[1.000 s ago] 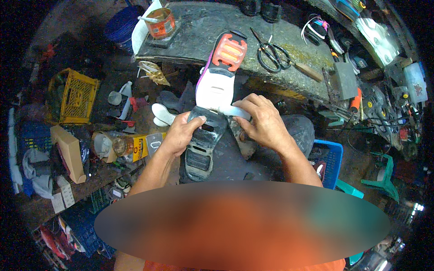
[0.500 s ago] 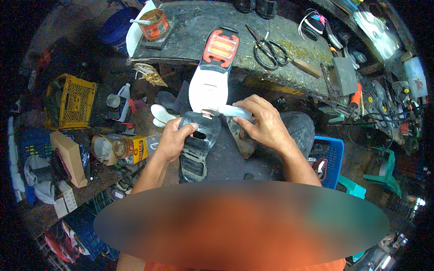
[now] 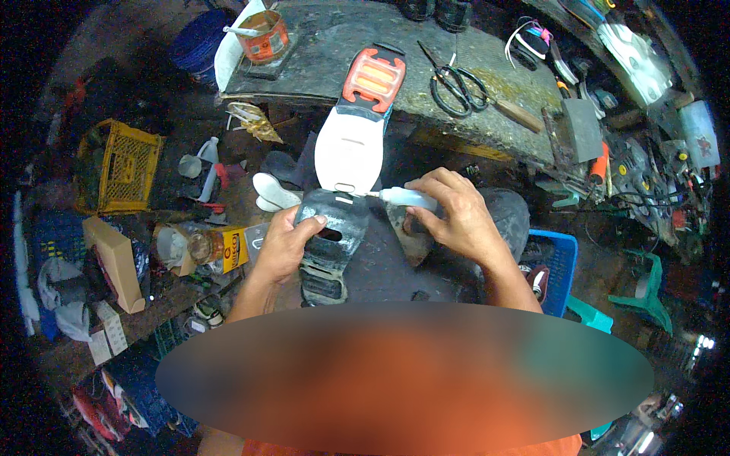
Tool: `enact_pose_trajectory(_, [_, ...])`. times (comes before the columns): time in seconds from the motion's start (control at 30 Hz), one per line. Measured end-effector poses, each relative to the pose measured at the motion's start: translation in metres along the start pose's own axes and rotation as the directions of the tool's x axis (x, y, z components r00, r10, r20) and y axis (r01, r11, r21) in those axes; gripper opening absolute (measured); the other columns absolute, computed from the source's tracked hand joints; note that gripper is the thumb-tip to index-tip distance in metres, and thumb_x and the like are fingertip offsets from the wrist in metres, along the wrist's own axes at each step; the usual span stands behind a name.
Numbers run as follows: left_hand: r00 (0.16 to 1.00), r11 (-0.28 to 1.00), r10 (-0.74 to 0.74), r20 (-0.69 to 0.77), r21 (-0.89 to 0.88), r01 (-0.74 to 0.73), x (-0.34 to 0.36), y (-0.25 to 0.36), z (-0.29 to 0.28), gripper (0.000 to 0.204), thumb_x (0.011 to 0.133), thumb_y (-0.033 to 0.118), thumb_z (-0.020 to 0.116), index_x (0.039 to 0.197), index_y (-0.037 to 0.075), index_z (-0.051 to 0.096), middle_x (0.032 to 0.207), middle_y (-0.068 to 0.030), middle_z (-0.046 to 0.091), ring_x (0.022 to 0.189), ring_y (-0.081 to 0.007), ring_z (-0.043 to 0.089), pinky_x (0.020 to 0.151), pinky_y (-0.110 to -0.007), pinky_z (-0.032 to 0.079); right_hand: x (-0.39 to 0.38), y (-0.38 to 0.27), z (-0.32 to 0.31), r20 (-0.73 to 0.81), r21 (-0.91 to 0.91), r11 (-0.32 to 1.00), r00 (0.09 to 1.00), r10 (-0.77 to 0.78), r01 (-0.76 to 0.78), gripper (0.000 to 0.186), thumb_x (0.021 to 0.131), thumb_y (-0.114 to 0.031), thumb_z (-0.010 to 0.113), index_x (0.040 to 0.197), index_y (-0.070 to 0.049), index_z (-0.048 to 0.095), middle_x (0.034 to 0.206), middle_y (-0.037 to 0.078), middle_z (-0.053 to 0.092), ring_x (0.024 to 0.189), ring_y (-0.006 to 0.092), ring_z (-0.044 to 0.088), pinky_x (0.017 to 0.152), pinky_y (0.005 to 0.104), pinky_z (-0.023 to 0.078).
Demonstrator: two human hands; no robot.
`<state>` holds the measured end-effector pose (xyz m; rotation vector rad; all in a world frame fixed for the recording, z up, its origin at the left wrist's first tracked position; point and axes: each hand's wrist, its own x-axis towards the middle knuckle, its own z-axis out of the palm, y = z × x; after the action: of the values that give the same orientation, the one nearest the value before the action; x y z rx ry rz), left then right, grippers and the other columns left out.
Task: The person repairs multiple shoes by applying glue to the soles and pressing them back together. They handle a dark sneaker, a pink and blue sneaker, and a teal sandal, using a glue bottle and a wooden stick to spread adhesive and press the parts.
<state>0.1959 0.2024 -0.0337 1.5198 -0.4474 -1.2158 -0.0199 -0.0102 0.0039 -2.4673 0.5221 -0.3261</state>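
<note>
Hands [image 3: 281,245] [image 3: 462,219] hold a scuffed sole [image 3: 342,219] and slim translucent bottle [image 3: 404,198].

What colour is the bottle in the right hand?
The bottle is whitish and translucent-looking; head view.

Bare forearms both in play, and your left forearm [image 3: 257,295] angles up and inward from below! Your left hand [image 3: 286,247] clamps down, its thumb [image 3: 310,226] laid across the top and pointing right, the fingers mostly tucked out of sight underneath. Over to your right forearm [image 3: 511,280], slanting up and leftward. There's your right hand [image 3: 456,214], back upward, knuckles bent, thumb and forefinger in a pinch, well apart from the left!
</note>
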Motion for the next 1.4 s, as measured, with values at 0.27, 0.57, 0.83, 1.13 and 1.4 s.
enact_pose_trajectory(0.27, [0.998, 0.999, 0.04, 0.052, -0.03, -0.038, -0.007, 0.0, -0.008, 0.024, 0.095, 0.012, 0.06, 0.11, -0.002, 0.071, 0.103, -0.0028, 0.072, 0.091, -0.01, 0.064, 0.085, -0.027, 0.05, 0.003, -0.006, 0.004, 0.009, -0.023, 0.999, 1.0, -0.022, 0.022, 0.032, 0.083, -0.019, 0.077, 0.114, -0.011, 0.073, 0.104, 0.01, 0.066, 0.102, 0.0322, 0.062, 0.09, 0.0434, 0.05])
enact_pose_trajectory(0.57, [0.981, 0.984, -0.004, 0.194, -0.175, 0.038, -0.02, 0.006, -0.029, 0.035, 0.095, 0.014, 0.062, 0.125, -0.003, 0.065, 0.108, -0.0066, 0.072, 0.09, -0.0143, 0.069, 0.083, -0.032, 0.057, 0.009, -0.01, -0.008, -0.038, 0.286, 0.957, 0.998, 0.054, -0.041, 0.034, 0.081, -0.009, 0.081, 0.113, -0.001, 0.072, 0.109, 0.013, 0.071, 0.102, 0.03, 0.069, 0.089, 0.0382, 0.054])
enact_pose_trajectory(0.83, [0.997, 0.994, 0.074, 0.016, -0.08, -0.073, -0.036, 0.005, -0.031, 0.035, 0.104, 0.025, 0.061, 0.13, 0.002, 0.062, 0.106, -0.0025, 0.07, 0.086, -0.0103, 0.067, 0.076, -0.029, 0.057, 0.001, -0.02, -0.002, -0.046, 0.27, 0.963, 0.998, 0.03, -0.017, 0.033, 0.082, -0.011, 0.082, 0.111, -0.001, 0.072, 0.108, 0.013, 0.071, 0.101, 0.0293, 0.069, 0.09, 0.0378, 0.053])
enact_pose_trajectory(1.13, [0.989, 0.998, -0.006, 0.149, 0.063, -0.004, -0.04, 0.018, -0.029, 0.029, 0.104, 0.026, 0.062, 0.119, 0.003, 0.07, 0.102, -0.0002, 0.071, 0.085, -0.008, 0.065, 0.075, -0.027, 0.055, -0.005, -0.034, -0.002, -0.077, 0.242, 0.97, 0.997, 0.024, -0.005, 0.033, 0.079, -0.01, 0.082, 0.109, -0.001, 0.071, 0.103, 0.013, 0.07, 0.096, 0.0304, 0.069, 0.086, 0.039, 0.054])
enact_pose_trajectory(1.4, [0.99, 0.986, 0.041, 0.136, 0.153, -0.062, -0.048, 0.025, -0.018, 0.026, 0.104, 0.024, 0.062, 0.107, 0.001, 0.073, 0.09, -0.0001, 0.072, 0.081, -0.008, 0.065, 0.074, -0.026, 0.053, -0.006, -0.042, -0.012, 0.02, -0.023, 0.998, 0.998, -0.064, 0.064, 0.033, 0.081, -0.018, 0.079, 0.112, -0.009, 0.071, 0.101, 0.009, 0.066, 0.098, 0.0313, 0.064, 0.087, 0.0426, 0.05])
